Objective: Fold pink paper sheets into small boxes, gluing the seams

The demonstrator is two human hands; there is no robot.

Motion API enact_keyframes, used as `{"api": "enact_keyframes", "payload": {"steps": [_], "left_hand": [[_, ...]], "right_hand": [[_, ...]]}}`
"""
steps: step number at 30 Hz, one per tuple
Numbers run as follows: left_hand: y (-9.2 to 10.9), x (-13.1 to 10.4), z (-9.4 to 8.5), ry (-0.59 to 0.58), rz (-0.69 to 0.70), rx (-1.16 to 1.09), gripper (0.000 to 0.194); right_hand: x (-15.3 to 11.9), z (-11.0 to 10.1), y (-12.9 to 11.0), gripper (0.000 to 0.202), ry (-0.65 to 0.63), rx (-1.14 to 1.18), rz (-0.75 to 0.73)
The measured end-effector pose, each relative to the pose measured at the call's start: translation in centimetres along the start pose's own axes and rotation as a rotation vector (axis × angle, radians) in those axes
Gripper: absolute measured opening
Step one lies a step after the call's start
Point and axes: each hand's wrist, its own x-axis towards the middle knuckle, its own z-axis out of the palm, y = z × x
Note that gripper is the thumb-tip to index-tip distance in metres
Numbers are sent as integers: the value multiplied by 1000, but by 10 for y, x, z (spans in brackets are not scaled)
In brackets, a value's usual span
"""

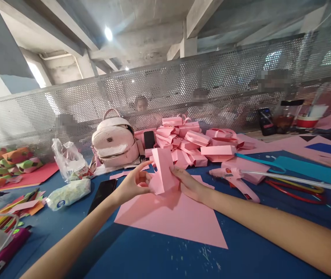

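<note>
A folded pink paper box (163, 168) stands tilted between my hands, above a flat pink paper sheet (177, 224). My right hand (189, 184) grips the box's right side, thumb on the front and the other fingers hidden behind. On the left, my left hand (134, 181) has its fingers curled and its thumb at the box's lower left flap, closed on that edge. To the right of my hands lies a pink glue gun (233, 176). Behind the box rises a pile of pink paper boxes (188, 139).
A white backpack (114, 141) stands behind my left hand, near a black phone (103, 193) and a tissue pack (69, 195). Coloured paper shapes (11, 161) and a purple power strip (11, 248) are at left. Perforated metal mesh (165, 89) borders the blue table (153, 255).
</note>
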Motion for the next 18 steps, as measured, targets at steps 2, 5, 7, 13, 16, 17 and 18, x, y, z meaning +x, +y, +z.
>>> {"api": "enact_keyframes", "payload": {"steps": [2, 5, 7, 13, 16, 17, 18], "left_hand": [[0, 0, 2, 5, 10, -14, 88], [-1, 0, 4, 4, 26, -27, 89], [-1, 0, 4, 1, 40, -35, 87], [-2, -2, 4, -23, 50, -45, 84], [-4, -6, 6, -63, 1, -14, 102], [-4, -7, 8, -72, -22, 0, 108], [-5, -8, 9, -74, -44, 11, 113]], "right_hand": [[-1, 2, -1, 44, 5, -2, -9], [-2, 4, -2, 46, 13, -7, -24], [-2, 4, -2, 43, 19, -12, -26], [0, 5, 0, 41, 20, -33, -34], [-1, 6, 0, 39, 15, -48, -39], [-1, 6, 0, 38, 15, -52, -42], [-1, 7, 0, 37, 15, -56, -44]]}}
